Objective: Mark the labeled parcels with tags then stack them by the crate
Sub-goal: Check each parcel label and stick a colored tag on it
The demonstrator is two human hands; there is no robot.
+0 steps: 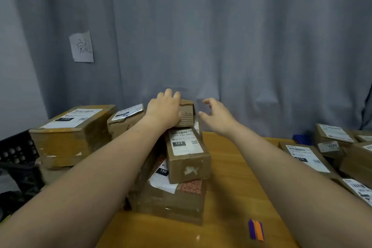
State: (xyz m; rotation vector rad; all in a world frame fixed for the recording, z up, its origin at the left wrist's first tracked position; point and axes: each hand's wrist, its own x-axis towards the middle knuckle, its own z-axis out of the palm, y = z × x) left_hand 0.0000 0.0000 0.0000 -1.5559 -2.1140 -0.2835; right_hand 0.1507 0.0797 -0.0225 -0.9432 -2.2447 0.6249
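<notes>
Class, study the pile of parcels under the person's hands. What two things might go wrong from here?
1. The small box, gripped by the left hand alone, sits at the far end of the 122 parcel; it may slip off.
2. The 122 parcel lies askew on the bottom parcel, so a nudge might topple the pile.

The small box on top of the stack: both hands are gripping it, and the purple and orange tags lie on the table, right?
Not quite. The head view shows only the left hand gripping the small box; the right hand hangs open beside it, not touching. The purple and orange tags do lie on the table.
</notes>
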